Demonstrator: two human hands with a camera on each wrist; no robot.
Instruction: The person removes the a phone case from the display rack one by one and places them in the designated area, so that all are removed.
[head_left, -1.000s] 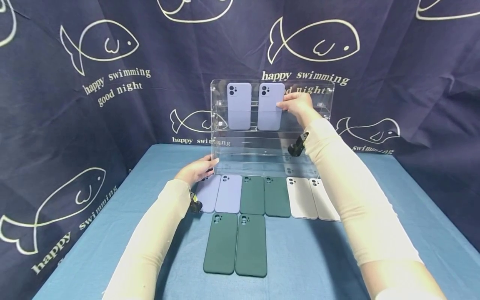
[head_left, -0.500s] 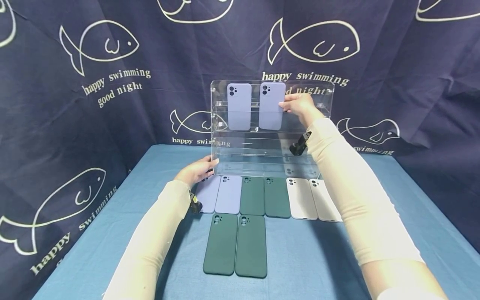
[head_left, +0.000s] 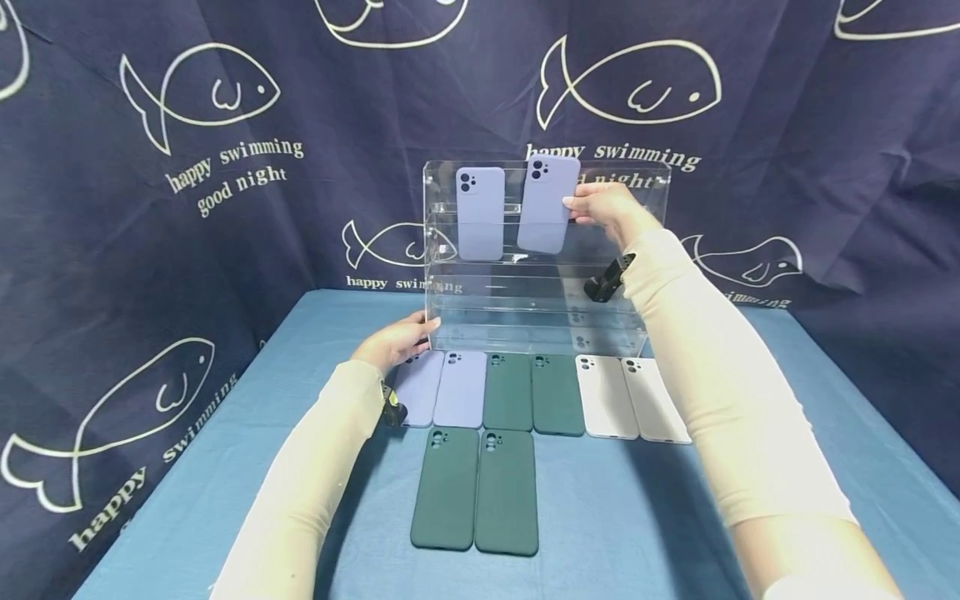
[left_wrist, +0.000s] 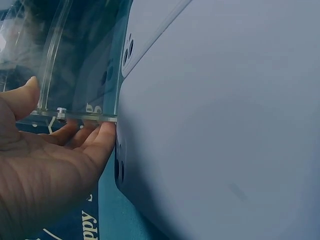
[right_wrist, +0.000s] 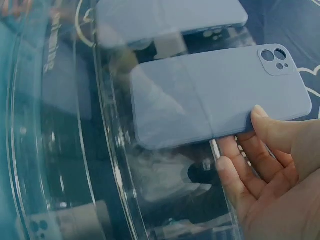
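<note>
In the head view my right hand [head_left: 609, 208] pinches a lavender phone case [head_left: 550, 204] by its right edge. The case tilts a little, its top leaning right, at the top shelf of a clear acrylic display rack [head_left: 480, 292]. Thumb in front and fingers behind show in the right wrist view, on the case [right_wrist: 200, 95]. To its left, a second lavender case [head_left: 480, 213] stands upright on the same shelf. My left hand [head_left: 397, 340] grips the rack's lower left side; the left wrist view shows the thumb and fingers on either side of the clear panel [left_wrist: 90, 116].
Before the rack, a row lies flat on the blue tablecloth [head_left: 600, 517]: lavender cases [head_left: 461, 390], green cases [head_left: 508, 392] and white cases [head_left: 607, 397]. Two more green cases [head_left: 444, 492] lie nearer. A dark fish-print curtain [head_left: 360, 150] hangs behind.
The right-hand lavender case has risen from the shelf, shifted slightly right and tilted, with my right hand moving along. My left hand keeps its place on the rack.
</note>
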